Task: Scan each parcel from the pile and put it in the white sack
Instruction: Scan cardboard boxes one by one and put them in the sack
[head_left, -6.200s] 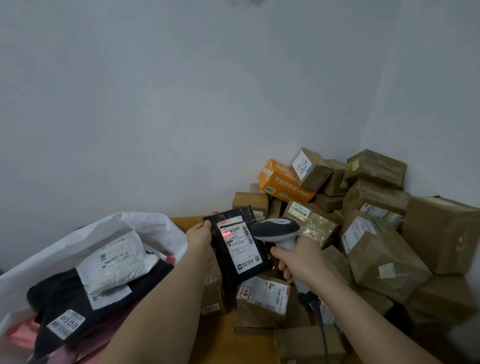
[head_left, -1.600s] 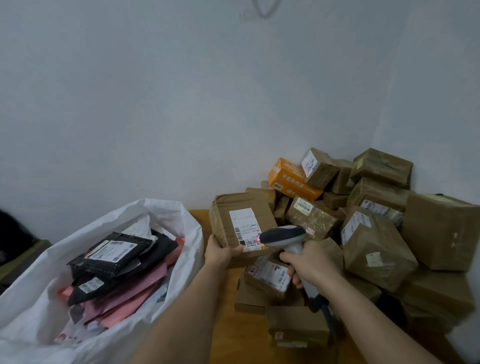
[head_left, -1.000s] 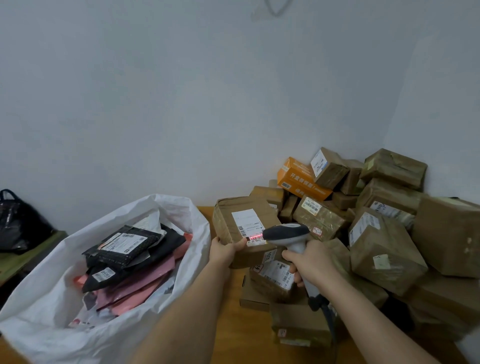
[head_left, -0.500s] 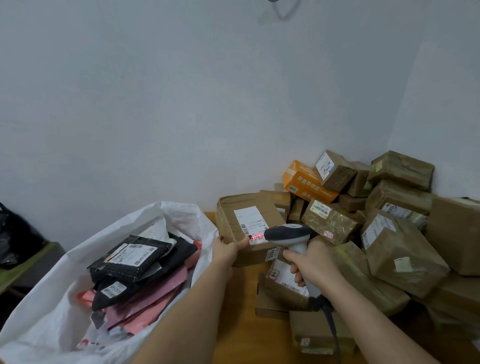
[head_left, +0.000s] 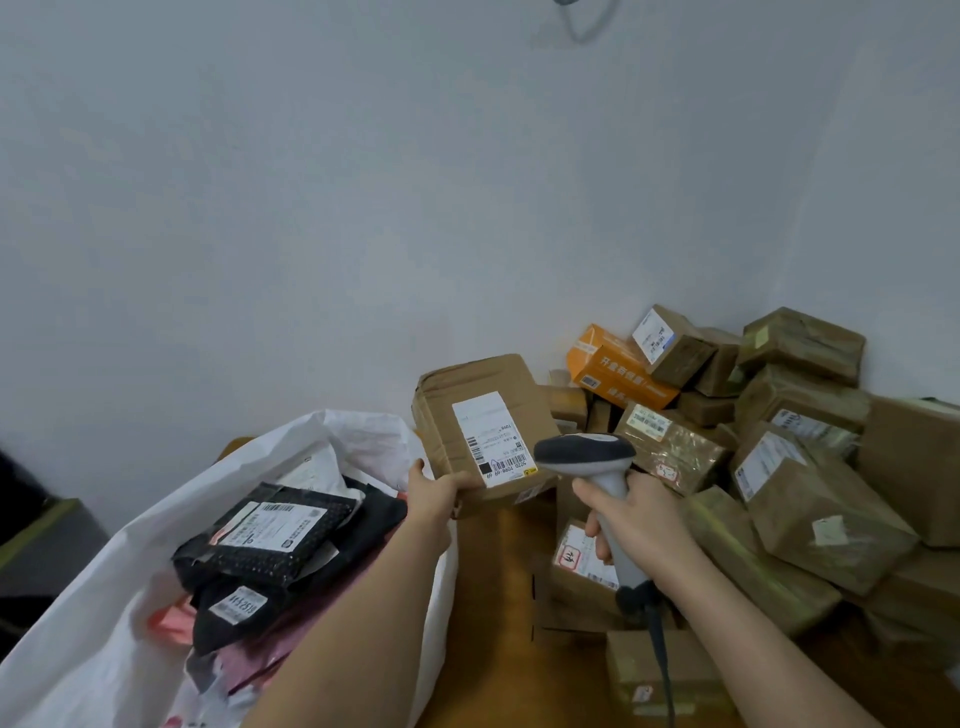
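White sack (head_left: 104, 597), left: holds black mailers (head_left: 270, 535) and pink ones. Left hand (head_left: 434, 496) grips lower edge of brown cardboard parcel (head_left: 483, 421), raised just beside sack mouth. Right hand (head_left: 631, 519) wraps handheld scanner (head_left: 587, 454) handle, head near parcel label. Right: heaped brown boxes (head_left: 810, 499), orange carton (head_left: 613, 369), on wooden table (head_left: 493, 623).

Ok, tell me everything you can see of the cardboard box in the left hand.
The cardboard box is brown, creased corrugated card, flat and rectangular, tilted with its white barcoded label facing the camera. The left hand grips its lower left corner beside the white sack. The scanner overlaps its lower right edge; contact is unclear.
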